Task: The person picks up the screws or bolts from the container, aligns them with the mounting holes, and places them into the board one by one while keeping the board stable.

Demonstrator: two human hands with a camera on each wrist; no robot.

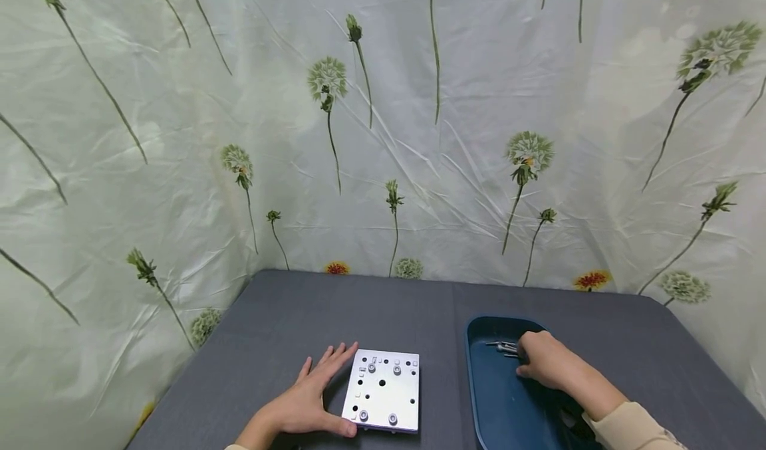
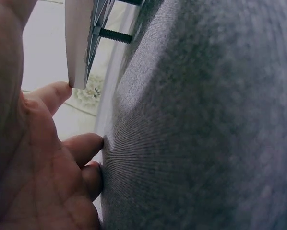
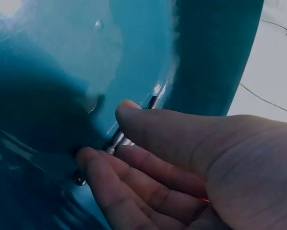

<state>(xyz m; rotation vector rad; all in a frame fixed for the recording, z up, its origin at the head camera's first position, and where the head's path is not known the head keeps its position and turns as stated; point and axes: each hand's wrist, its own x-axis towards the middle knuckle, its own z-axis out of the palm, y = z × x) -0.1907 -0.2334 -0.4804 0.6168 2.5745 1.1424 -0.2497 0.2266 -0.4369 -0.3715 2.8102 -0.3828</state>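
A silver square metal plate with several holes and several screws lies on the grey cloth. My left hand holds it at its left side, thumb at the near corner, index finger at the far one. In the left wrist view, a threaded screw sticks out beneath the plate, and other fingertips rest on the cloth. My right hand reaches into a blue tray, curled over some metal screws. Up close, thumb and fingertips stand around the screws; whether they pinch one is unclear.
Grey cloth covers the table. A pale curtain printed with dandelions hangs behind it. Something dark lies in the near right part of the tray, partly hidden beneath the right forearm.
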